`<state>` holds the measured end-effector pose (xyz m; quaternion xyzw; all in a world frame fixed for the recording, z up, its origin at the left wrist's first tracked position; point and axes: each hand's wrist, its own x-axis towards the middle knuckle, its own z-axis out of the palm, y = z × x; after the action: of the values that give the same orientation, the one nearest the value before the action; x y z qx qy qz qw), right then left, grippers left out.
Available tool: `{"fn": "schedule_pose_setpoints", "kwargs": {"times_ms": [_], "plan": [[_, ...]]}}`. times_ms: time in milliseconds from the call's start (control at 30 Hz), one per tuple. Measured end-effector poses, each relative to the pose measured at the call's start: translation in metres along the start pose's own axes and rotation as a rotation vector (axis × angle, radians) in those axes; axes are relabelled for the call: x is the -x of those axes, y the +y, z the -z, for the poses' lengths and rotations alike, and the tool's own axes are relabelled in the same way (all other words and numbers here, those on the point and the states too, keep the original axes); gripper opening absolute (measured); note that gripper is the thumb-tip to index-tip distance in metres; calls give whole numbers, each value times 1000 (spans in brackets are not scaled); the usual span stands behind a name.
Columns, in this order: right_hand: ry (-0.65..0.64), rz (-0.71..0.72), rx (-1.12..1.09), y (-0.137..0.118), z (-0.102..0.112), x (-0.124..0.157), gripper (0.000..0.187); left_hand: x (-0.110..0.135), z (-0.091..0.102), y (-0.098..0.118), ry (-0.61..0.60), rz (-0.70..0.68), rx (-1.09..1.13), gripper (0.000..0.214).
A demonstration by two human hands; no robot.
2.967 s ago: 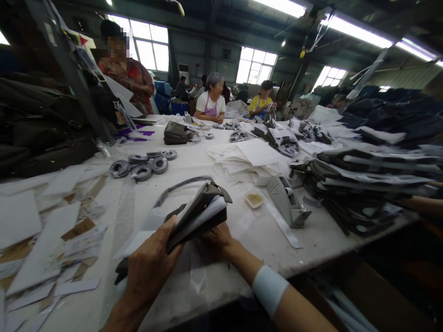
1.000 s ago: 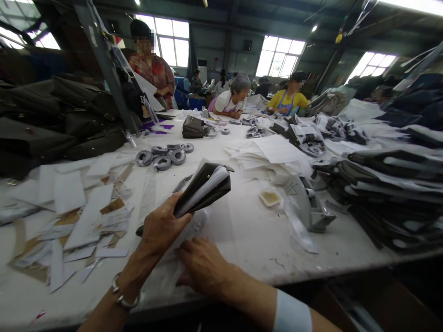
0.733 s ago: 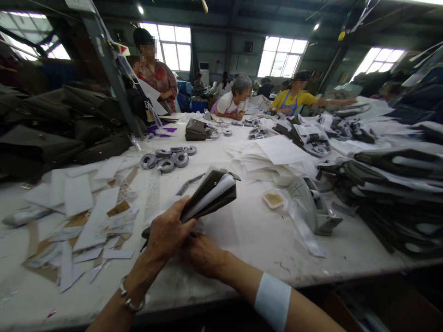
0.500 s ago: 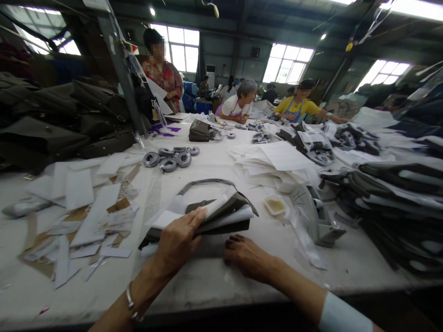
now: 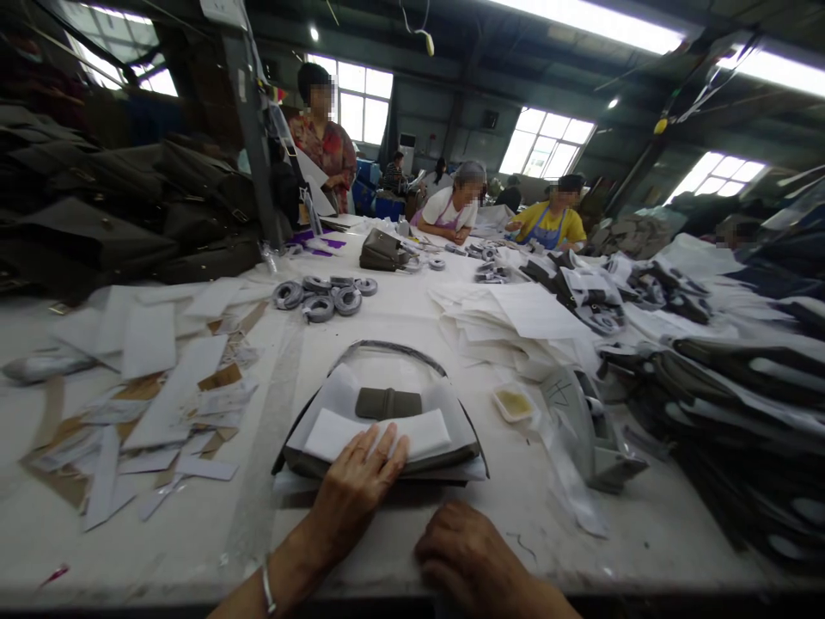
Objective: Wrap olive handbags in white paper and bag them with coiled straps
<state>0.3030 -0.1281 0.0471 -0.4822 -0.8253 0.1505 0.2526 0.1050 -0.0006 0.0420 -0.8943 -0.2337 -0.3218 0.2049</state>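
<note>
A dark olive handbag (image 5: 380, 464) lies flat on the white table in front of me, its handle arched toward the far side. White padding (image 5: 422, 430) covers much of it, and a small olive tab (image 5: 388, 403) shows in the middle. My left hand (image 5: 364, 468) rests on the padding with its fingers stretched out flat. Close to the table's near edge, just short of the bag, is my right hand (image 5: 467, 550). Its fingers are curled under, and anything inside them is hidden.
White and brown scraps (image 5: 174, 404) spread on the left; coiled straps (image 5: 326, 297) lie beyond. White sheets (image 5: 516, 314), a small dish (image 5: 514, 402) and a grey tape dispenser (image 5: 589, 430) are to the right. Stacked bags (image 5: 741, 387) crowd the right side. Several people stand across the table.
The bag was tilted up with its layers fanned; now it lies flat, padding upward. My left hand has gone from gripping its edge to lying on top. My right hand has drawn nearer to me.
</note>
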Motion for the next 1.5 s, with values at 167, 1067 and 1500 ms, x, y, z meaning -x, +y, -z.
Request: {"fn": "schedule_pose_setpoints", "kwargs": {"times_ms": [167,1067,1500], "plan": [[221,-17,-41,-18,61,-32,13,6,-6,9,15,-17,-33,40],[-109,-623,221,78,82,-174,25,13,-1,8,-51,51,-55,36],[-19,-900,-25,141,44,-203,31,15,-7,11,1,77,-39,34]]}}
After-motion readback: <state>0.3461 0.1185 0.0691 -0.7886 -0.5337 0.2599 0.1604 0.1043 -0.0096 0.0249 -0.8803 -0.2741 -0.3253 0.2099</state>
